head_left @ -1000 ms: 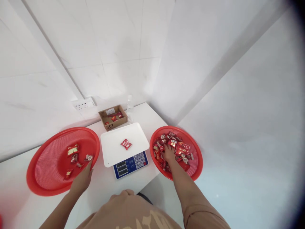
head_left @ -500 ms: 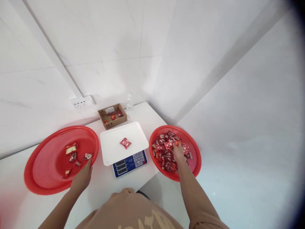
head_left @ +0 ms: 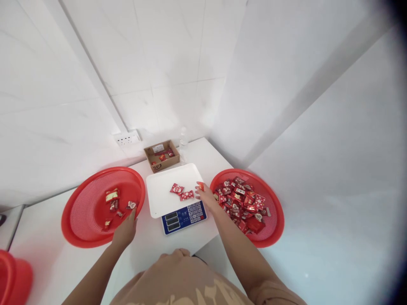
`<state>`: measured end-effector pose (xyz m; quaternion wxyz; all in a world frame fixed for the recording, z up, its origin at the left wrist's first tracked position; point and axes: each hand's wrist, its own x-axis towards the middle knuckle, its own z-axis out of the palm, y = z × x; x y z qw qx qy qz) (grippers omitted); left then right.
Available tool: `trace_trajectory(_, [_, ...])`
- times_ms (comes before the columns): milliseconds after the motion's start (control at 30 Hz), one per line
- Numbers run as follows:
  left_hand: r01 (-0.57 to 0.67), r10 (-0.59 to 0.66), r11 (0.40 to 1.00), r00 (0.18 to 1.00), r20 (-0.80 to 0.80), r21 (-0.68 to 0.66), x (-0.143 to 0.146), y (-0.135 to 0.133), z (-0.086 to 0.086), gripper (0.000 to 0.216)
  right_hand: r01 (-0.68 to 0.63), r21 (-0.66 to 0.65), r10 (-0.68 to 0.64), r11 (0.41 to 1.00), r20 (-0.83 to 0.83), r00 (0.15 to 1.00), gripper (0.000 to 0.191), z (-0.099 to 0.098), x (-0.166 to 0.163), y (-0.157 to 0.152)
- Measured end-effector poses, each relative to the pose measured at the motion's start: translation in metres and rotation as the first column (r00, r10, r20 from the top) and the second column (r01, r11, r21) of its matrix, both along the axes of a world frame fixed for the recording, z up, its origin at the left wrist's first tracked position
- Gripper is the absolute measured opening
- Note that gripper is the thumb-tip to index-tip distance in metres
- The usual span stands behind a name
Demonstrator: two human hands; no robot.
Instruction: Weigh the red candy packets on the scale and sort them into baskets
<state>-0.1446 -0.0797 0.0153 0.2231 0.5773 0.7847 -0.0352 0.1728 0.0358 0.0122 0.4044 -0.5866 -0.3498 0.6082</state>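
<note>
My left hand [head_left: 125,231] lies over the near right rim of the left red basket [head_left: 70,212], fingers curled at the edge. A brown-and-white wrapped candy [head_left: 131,205] sits right by its fingertips; whether they touch it I cannot tell. Several other wrapped candies [head_left: 112,195] lie in that basket. Over the right edge of the white scale tray [head_left: 163,203], my right hand [head_left: 206,197] holds a small orange-red candy [head_left: 200,185] at its fingertips. Two red packets rest on the tray: one with a white label [head_left: 177,189], and a white-dotted one [head_left: 186,195] near my right fingers.
The right red basket [head_left: 279,216] holds a heap of red and brown wrapped candies. Behind the tray stand a cardboard box [head_left: 167,165] with a few packets and a clear bottle [head_left: 183,140]. The scale's blue keypad panel [head_left: 184,218] faces me. Another red container [head_left: 19,275] shows at lower left.
My right hand has moved left from the right basket to the tray, where a second, dotted packet now lies. My left hand stays at the left basket's rim. The view has shifted slightly.
</note>
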Motion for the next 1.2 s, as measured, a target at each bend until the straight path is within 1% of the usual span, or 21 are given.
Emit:
trace_trajectory(100, [0.006,-0.006,1.000,1.000,-0.008,0.007,0.000,0.000,-0.001,0.051,0.003,0.018,-0.005,1.000,0.094,0.996,0.044,-0.005,-0.006,0.006])
trace_trajectory(200, [0.009,-0.009,1.000,1.000,-0.012,-0.004,-0.001,0.000,-0.002,0.052,-0.088,0.076,0.074,0.993,0.168,0.983,0.057,-0.006,-0.008,0.009])
trace_trajectory(267, [0.013,-0.013,1.000,1.000,-0.008,-0.012,-0.002,0.000,-0.002,0.053,-0.144,0.143,0.112,0.979,0.211,0.971,0.059,-0.005,-0.004,0.009])
trace_trajectory(333, [0.017,-0.017,1.000,1.000,-0.007,-0.012,-0.002,0.001,-0.002,0.053,-0.119,0.200,0.069,0.973,0.244,0.967,0.055,-0.007,0.008,0.010])
trace_trajectory(400, [0.014,-0.014,1.000,1.000,-0.014,-0.010,-0.001,0.001,-0.001,0.054,-0.025,0.228,-0.048,0.973,0.309,0.950,0.050,-0.011,0.031,0.008])
trace_trajectory(433, [0.010,-0.010,1.000,1.000,-0.016,-0.012,0.000,0.002,0.000,0.054,0.025,0.231,-0.112,0.973,0.372,0.921,0.049,-0.015,0.047,0.006])
trace_trajectory(467, [0.006,-0.006,1.000,1.000,-0.016,-0.017,0.000,0.002,0.001,0.054,0.060,0.222,-0.157,0.973,0.453,0.878,0.048,-0.020,0.063,0.004])
trace_trajectory(500, [0.000,-0.001,1.000,1.000,-0.015,-0.025,0.001,0.002,0.002,0.054,0.070,0.193,-0.167,0.979,0.551,0.817,0.047,-0.026,0.081,0.000])
trace_trajectory(533, [-0.004,0.003,0.999,1.000,-0.013,-0.035,0.001,0.002,0.002,0.054,0.047,0.146,-0.133,0.988,0.662,0.738,0.046,-0.032,0.099,-0.005])
trace_trajectory(567, [-0.003,0.002,0.999,1.000,-0.012,-0.042,0.001,0.002,0.003,0.054,0.029,0.071,-0.073,0.997,0.764,0.641,0.045,-0.038,0.115,-0.010])
trace_trajectory(600, [0.002,-0.003,0.999,1.000,-0.012,-0.044,0.001,0.003,0.003,0.054,0.028,-0.034,0.013,0.999,0.833,0.554,0.045,-0.044,0.130,-0.015])
trace_trajectory(667, [0.013,-0.013,0.999,1.000,-0.014,-0.042,0.001,0.003,0.003,0.055,0.061,-0.133,0.088,0.989,0.870,0.484,0.047,-0.054,0.150,-0.026])
trace_trajectory(767, [0.016,-0.017,0.999,1.000,-0.020,-0.043,0.002,0.003,0.003,0.055,0.072,-0.191,0.143,0.979,0.895,0.423,0.052,-0.066,0.156,-0.033])
trace_trajectory(833, [0.013,-0.014,0.999,1.000,-0.021,-0.047,0.003,0.004,0.003,0.055,0.022,-0.220,0.196,0.975,0.905,0.378,0.053,-0.071,0.150,-0.033])
trace_trajectory(867, [0.014,-0.015,0.999,1.000,-0.023,-0.044,0.003,0.004,0.004,0.055,-0.019,-0.229,0.220,0.973,0.903,0.370,0.054,-0.072,0.146,-0.031])
trace_trajectory(967, [0.022,-0.022,0.999,0.999,-0.023,-0.027,0.003,0.003,0.005,0.055,-0.130,-0.207,0.242,0.970,0.886,0.395,0.054,-0.076,0.137,-0.028])
trace_trajectory(1033, [0.025,-0.026,0.999,1.000,-0.018,-0.020,0.002,0.003,0.005,0.054,-0.168,-0.192,0.245,0.967,0.880,0.407,0.056,-0.077,0.138,-0.029])
trace_trajectory(1100, [0.021,-0.022,1.000,1.000,-0.013,-0.022,0.001,0.003,0.005,0.055,-0.155,-0.217,0.263,0.964,0.875,0.407,0.057,-0.078,0.141,-0.031])
trace_trajectory(1200, [0.018,-0.018,0.999,1.000,-0.022,-0.035,0.002,0.004,0.004,0.055,-0.113,-0.290,0.311,0.950,0.861,0.402,0.056,-0.077,0.147,-0.035])
